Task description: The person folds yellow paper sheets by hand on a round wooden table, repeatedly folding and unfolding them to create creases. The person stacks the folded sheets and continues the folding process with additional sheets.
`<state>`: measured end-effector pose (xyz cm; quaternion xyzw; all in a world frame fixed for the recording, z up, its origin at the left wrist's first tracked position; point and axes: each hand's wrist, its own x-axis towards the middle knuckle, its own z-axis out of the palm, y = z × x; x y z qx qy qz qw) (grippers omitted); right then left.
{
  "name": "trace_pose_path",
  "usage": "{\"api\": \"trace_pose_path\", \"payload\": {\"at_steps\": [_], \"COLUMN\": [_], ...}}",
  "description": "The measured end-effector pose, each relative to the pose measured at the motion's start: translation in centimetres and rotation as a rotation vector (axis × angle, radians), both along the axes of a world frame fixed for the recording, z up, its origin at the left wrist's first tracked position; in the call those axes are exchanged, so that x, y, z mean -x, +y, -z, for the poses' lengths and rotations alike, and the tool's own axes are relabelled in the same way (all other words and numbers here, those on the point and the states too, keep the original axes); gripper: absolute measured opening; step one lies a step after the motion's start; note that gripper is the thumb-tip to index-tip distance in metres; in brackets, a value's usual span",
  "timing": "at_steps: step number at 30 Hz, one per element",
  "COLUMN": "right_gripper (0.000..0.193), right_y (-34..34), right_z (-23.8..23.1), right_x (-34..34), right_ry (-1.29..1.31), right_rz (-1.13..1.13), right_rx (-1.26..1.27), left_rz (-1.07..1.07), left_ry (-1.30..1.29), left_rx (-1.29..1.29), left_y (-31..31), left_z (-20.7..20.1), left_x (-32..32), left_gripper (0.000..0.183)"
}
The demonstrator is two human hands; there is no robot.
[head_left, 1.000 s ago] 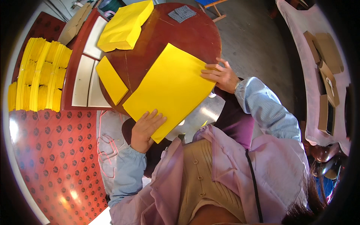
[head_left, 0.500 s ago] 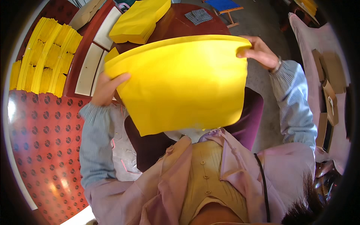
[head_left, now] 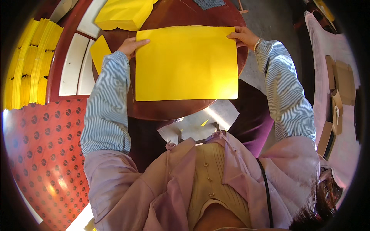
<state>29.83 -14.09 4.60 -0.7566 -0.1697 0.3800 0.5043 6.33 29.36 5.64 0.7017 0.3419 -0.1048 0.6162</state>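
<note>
Nearest, at the bottom middle of the frame, a tan buttoned top [head_left: 210, 177] shows between the sides of a pale pink jacket [head_left: 127, 188], with a black cord [head_left: 266, 184] running down its right part. Beyond these, a small yellow scrap [head_left: 204, 123] lies on a grey surface [head_left: 185, 119] just below the centre. Striped blue-white sleeves [head_left: 108, 104] reach up on both sides to the hands. At the upper centre is a yellow rectangular sheet [head_left: 187, 63], spread flat between them: the left hand [head_left: 132, 47] pinches its upper left corner, thumb on the near face, and the right hand [head_left: 246, 37] pinches the upper right corner likewise; the other fingers are partly hidden behind it, so their spacing cannot be told. Behind the sheet stretches a round dark red table [head_left: 173, 13], bearing a smaller yellow piece [head_left: 101, 53] near the left hand, a thick yellow bundle [head_left: 123, 13] at the upper left and a grey textured pad [head_left: 209, 4] at the top edge. Farther out, yellow stacks [head_left: 29, 63] fill the far left, and cardboard boxes [head_left: 336, 111] lie on pink cloth [head_left: 320, 50] at the far right.
</note>
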Motion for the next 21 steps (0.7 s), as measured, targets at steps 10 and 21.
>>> {"api": "trace_pose_path", "payload": {"at_steps": [10, 21], "right_gripper": [0.060, 0.056], "right_y": [1.3, -7.7], "right_z": [0.4, 5.3], "right_x": [1.2, 21.4], "right_ry": [-0.281, -0.276], "right_rz": [0.112, 0.622], "right_rx": [0.028, -0.286], "left_rz": [-0.102, 0.447], "left_ry": [-0.118, -0.480], "left_rx": [-0.621, -1.293], "left_y": [1.3, -15.2], "left_z": [1.9, 4.2], "left_x": [-4.3, 5.0], "left_gripper": [0.060, 0.070]}}
